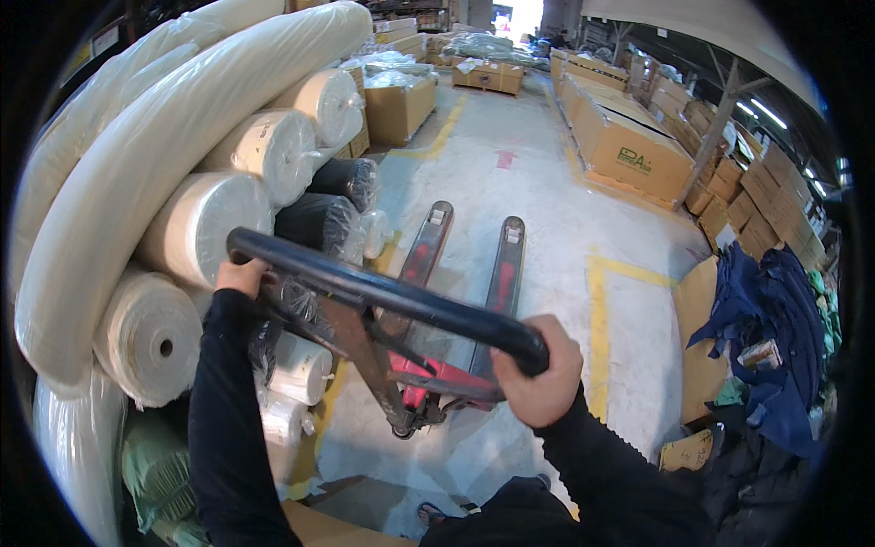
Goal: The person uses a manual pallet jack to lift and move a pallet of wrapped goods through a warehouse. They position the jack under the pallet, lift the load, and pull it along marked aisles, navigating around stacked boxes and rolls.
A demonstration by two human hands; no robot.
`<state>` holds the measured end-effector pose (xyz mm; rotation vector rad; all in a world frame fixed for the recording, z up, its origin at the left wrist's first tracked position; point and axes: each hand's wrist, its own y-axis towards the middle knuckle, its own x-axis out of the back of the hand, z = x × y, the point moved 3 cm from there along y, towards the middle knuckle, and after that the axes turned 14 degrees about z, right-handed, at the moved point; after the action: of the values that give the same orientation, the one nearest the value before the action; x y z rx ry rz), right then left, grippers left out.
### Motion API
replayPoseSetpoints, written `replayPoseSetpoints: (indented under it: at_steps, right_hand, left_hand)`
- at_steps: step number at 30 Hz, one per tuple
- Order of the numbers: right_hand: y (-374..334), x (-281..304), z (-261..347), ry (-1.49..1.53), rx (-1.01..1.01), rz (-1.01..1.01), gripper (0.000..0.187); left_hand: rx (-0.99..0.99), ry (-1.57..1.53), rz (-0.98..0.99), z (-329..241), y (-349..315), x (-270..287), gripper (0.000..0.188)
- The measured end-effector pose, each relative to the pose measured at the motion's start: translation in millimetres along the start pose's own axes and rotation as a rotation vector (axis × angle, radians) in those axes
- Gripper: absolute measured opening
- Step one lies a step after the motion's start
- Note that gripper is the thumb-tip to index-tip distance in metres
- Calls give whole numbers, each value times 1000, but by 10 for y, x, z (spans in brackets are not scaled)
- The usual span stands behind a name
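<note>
Both my hands are on the black looped handle [392, 294] of a pallet jack. My left hand [241, 276] is closed round the handle's left end, beside the stacked rolls. Around its right end wraps my right hand [544, 372], thumb and palm against the bar. Below the handle shows the jack's red base [437, 378] with its small wheels. The two dark forks, a left fork [427, 246] and a right fork [507, 264], point away from me along the floor, with worn red patches and no load on them.
Plastic-wrapped fabric rolls [210, 219] are piled close on my left, one long roll [182, 155] bending over the others. Large cardboard boxes [624, 146] line the right side. A box pallet [488, 77] stands far ahead. Dark blue cloth [770, 319] heaps at right. Yellow lines [598, 328] mark the floor.
</note>
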<state>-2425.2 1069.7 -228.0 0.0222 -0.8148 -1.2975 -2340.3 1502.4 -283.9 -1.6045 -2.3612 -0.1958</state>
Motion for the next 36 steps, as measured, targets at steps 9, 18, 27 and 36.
replayPoseSetpoints:
  at_steps: [9, 18, 27, 36]
  right_hand:
    - [916, 135, -750, 88, -211, -244, 13]
    - [2592, 823, -2269, 164, -51, -268, 21]
    - [4008, 1675, -3899, 186, -116, -361, 18]
    - [5505, 2388, -5499, 57, -177, -553, 15]
  left_hand:
    - [-101, 213, 147, -367, 1725, -1031, 26]
    - [-56, -3, 307, -883, 3460, -2473, 17]
    - [-419, -382, 176, -1402, 4651, -4132, 24]
    - [-435, -245, 24, -1826, 6238, -5431, 31]
